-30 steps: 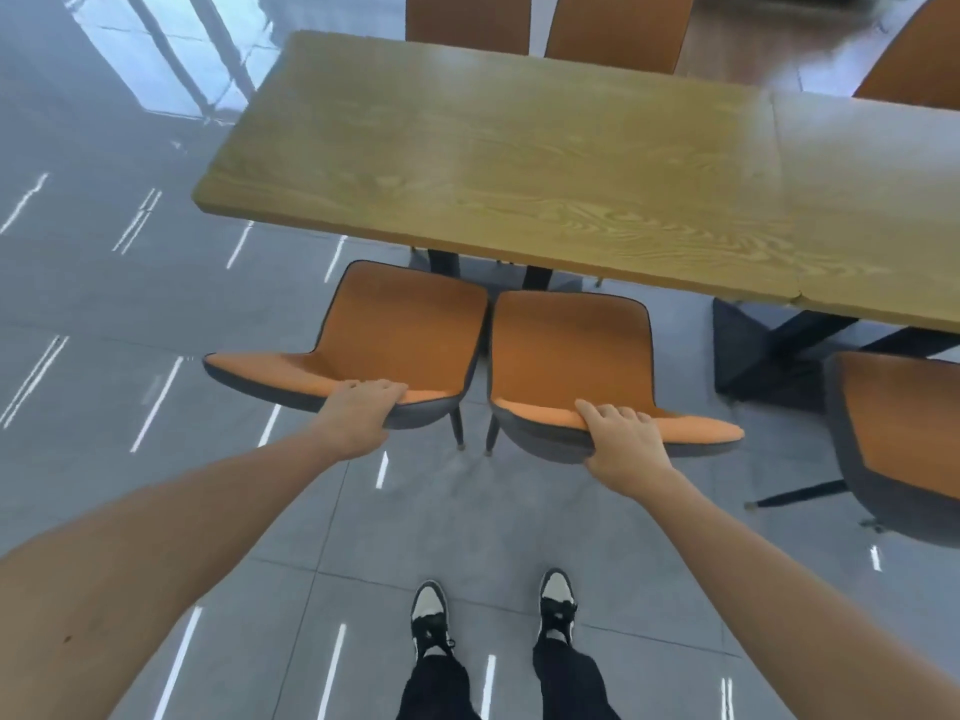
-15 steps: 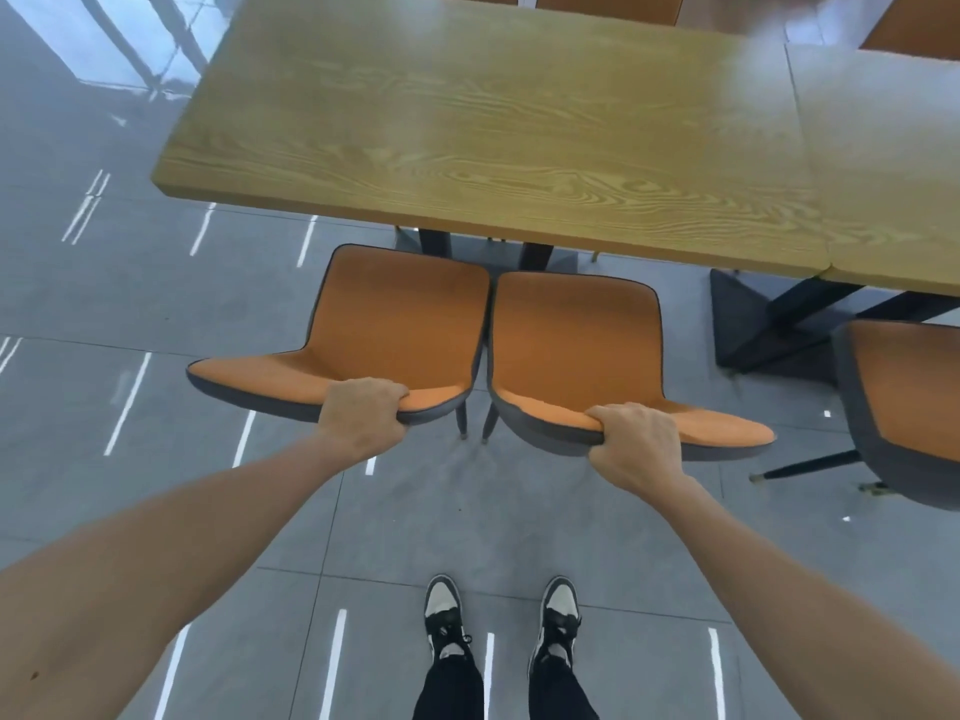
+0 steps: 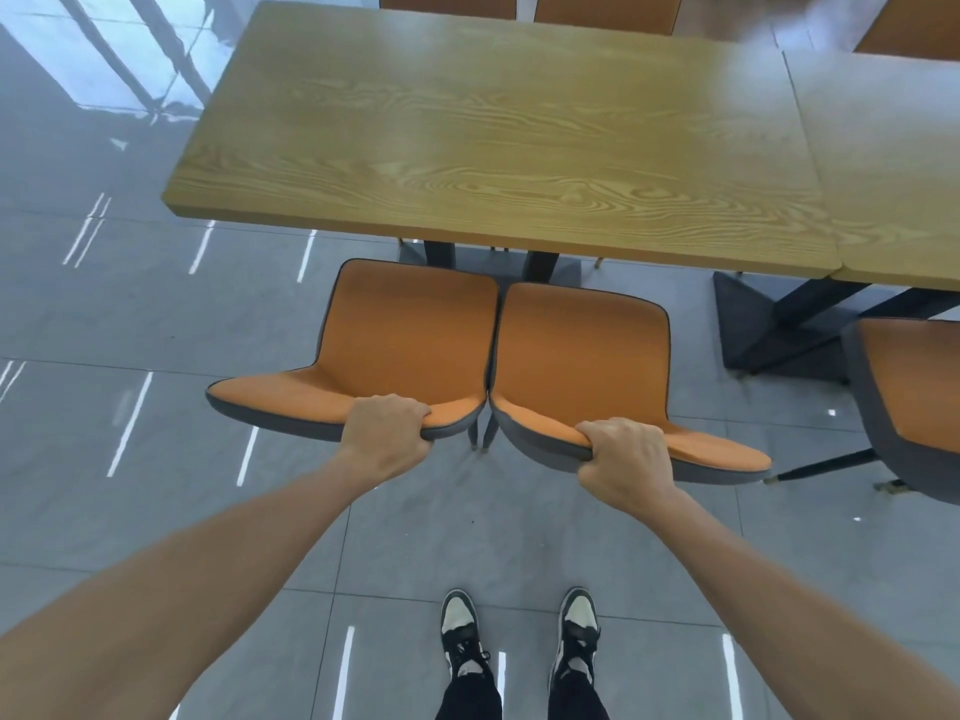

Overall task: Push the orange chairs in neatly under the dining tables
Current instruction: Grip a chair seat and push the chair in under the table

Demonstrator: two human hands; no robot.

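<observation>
Two orange chairs with grey shells stand side by side in front of the wooden dining table (image 3: 498,137). My left hand (image 3: 384,436) grips the top edge of the left chair's (image 3: 410,330) backrest. My right hand (image 3: 621,459) grips the top edge of the right chair's (image 3: 582,356) backrest. Both seats sit clear of the table's near edge, their front edges close to it. The chair legs are mostly hidden beneath the seats.
A second table (image 3: 893,163) adjoins the first on the right, with another orange chair (image 3: 914,392) pulled out before it. Chair backs (image 3: 602,10) show along the far side. Black table legs (image 3: 779,324) stand beneath. Glossy grey tile floor lies to the left; my shoes (image 3: 519,636) are below.
My right hand's fingers have curled tight round the right backrest. The table and chairs now appear closer in view, and the two chairs sit tighter together.
</observation>
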